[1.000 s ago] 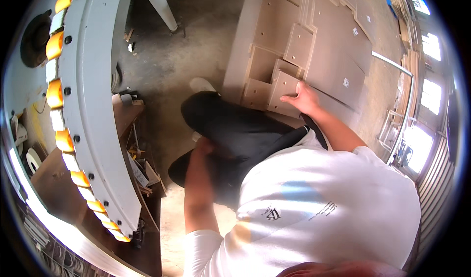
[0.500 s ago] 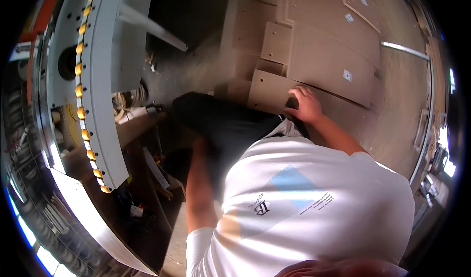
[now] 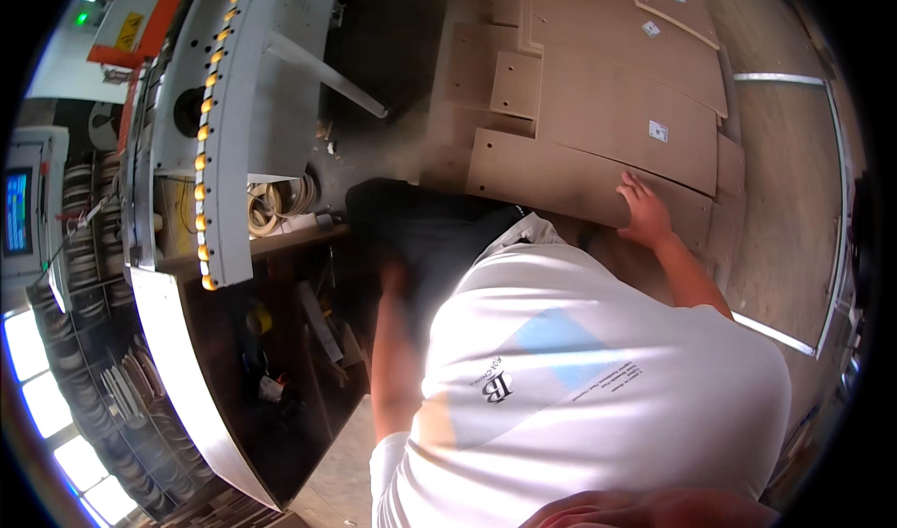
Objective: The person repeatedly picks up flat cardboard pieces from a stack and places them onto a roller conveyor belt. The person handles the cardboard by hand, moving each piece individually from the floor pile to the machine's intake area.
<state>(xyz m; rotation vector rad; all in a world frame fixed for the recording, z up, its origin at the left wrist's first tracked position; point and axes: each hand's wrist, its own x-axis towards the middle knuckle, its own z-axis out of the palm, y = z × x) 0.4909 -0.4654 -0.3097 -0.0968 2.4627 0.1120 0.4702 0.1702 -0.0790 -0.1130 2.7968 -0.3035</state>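
My right hand (image 3: pixel 645 212) lies on the near edge of a long brown board (image 3: pixel 551 178), with its fingers stretched out over the face. The board has small holes near its left end and lies on a stack of similar brown panels (image 3: pixel 617 89), some with white labels. I see no gap between my fingers and the board, but the palm's underside is hidden. My left hand (image 3: pixel 396 278) is low beside my dark trousers (image 3: pixel 425 224). It is blurred, so its fingers cannot be made out.
On the left stands a grey machine with a row of yellow rollers (image 3: pixel 204 164) and a slanted grey bar (image 3: pixel 327 75). Below it, an open dark cabinet (image 3: pixel 252 378) holds odds and ends. Coils of edge strip (image 3: pixel 271 206) lie behind. A metal frame (image 3: pixel 836 210) borders the right.
My right hand has slid right along the board, and its fingers have straightened. The long board's left end has shifted slightly. The view has turned, showing more of the machine and a screen at left.
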